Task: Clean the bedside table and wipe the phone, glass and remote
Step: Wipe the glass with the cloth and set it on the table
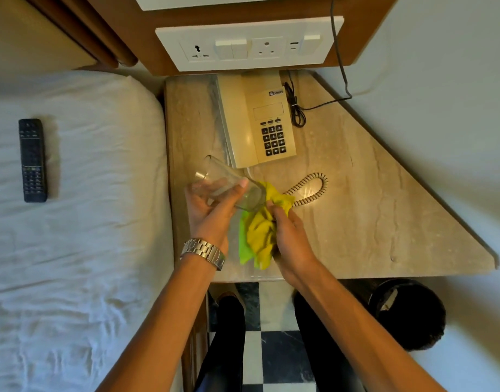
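Yellow-green cloth (258, 236) is bunched in our right hand (288, 239), fingers closed around it, just right of the glass. Our left hand (212, 210) grips the clear glass (232, 183), tilted on its side above the marble bedside table (370, 199). Farther back sits the beige phone (257, 120). Far left, the black remote (33, 159) lies on the bed (87, 193).

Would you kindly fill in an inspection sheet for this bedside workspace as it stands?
Surface: beige marble bedside table, bare at right.
Job's things: beige push-button phone on table; clear drinking glass held tilted; black remote on white bed.
Clutter: nothing seen.
Grippers: left hand grips glass; right hand holds yellow-green cloth at its mouth.
Cables: coiled handset cord; black cable bundled.
Surroundings: white socket panel; black bin.
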A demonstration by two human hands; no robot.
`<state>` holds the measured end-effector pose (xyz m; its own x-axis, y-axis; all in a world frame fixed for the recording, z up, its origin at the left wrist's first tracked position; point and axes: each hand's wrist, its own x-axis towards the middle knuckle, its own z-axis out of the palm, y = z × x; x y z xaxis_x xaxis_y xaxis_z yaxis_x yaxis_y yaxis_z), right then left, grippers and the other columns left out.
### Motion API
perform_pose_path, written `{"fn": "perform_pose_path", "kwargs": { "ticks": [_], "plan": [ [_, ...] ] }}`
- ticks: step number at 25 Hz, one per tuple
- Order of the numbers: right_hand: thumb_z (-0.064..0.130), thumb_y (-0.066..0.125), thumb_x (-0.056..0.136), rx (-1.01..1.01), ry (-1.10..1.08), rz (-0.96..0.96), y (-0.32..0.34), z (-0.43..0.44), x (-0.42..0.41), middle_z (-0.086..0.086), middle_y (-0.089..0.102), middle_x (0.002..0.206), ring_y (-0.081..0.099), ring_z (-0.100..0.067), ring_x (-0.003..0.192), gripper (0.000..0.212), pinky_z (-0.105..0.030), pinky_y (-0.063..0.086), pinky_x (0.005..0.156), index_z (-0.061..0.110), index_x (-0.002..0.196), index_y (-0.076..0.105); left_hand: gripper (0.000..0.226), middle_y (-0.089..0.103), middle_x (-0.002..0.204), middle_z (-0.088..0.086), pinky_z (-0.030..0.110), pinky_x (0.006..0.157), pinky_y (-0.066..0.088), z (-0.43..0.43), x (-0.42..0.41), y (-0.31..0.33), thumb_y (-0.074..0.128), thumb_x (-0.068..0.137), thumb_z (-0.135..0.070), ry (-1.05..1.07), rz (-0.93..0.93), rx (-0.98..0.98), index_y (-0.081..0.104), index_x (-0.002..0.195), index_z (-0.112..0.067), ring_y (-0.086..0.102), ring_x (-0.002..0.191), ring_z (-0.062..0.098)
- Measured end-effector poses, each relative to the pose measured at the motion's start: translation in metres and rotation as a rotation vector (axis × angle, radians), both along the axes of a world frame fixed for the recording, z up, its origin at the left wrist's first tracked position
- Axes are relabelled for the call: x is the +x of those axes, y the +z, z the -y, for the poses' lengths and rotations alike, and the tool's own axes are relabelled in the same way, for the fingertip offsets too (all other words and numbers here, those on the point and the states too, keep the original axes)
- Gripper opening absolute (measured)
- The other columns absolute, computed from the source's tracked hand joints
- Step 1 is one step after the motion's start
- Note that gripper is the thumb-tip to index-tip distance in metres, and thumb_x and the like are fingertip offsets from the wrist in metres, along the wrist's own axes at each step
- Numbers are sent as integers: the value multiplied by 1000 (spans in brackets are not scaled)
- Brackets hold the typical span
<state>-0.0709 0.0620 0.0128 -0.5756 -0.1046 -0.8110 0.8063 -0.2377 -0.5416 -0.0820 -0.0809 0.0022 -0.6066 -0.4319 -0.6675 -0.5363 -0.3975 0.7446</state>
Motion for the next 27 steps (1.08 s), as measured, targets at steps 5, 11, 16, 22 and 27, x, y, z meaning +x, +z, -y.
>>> {"fn": "perform_pose_path", "kwargs": {
  "ticks": [5, 11, 16, 22, 27],
  "plan": [
    [21, 57, 103, 296, 652, -346, -18, -37, 25, -3, 73, 110, 68, -15, 103, 21, -36, 54, 90, 21, 123, 66, 82, 61, 106, -8, 30, 89, 58, 69, -44, -30, 101, 48, -33, -25, -27, -474, 48, 110, -21, 63, 89, 0],
    [17, 58, 100, 571, 795, -564, -35, -30, -12, -10, 63, 125, 59, -24, 114, 43, -36, 47, 99, 16, 143, 53, 81, 58, 117, -3, 23, 83, 50, 121, -118, -47, 99, 54, -24, -226, -25, -640, 43, 112, -23, 58, 101, 7],
    [21, 60, 98, 659, 711, -675, -31, -31, -52, -8, 67, 117, 62, -26, 106, 38, -46, 52, 92, 20, 136, 57, 85, 57, 111, -7, 12, 74, 41, 116, -152, -52, 100, 53, -25, -263, -38, -661, 46, 119, -16, 57, 105, 15],
    [38, 56, 93, 769, 652, -570, -49, -52, -106, -14, 53, 130, 45, -20, 125, 42, -28, 39, 99, 20, 131, 61, 98, 49, 139, 7, 27, 105, 38, 92, -152, -48, 99, 56, -34, -85, 182, -673, 44, 134, -9, 49, 125, 23],
    [24, 60, 100, 574, 518, -427, -64, -58, -127, -11, 70, 117, 64, -31, 111, 22, -49, 52, 102, 17, 119, 67, 39, 66, 98, -10, 11, 68, 46, 17, -98, -67, 74, 89, -46, -209, 228, -334, 63, 111, -16, 64, 89, 5]
  ]
}}
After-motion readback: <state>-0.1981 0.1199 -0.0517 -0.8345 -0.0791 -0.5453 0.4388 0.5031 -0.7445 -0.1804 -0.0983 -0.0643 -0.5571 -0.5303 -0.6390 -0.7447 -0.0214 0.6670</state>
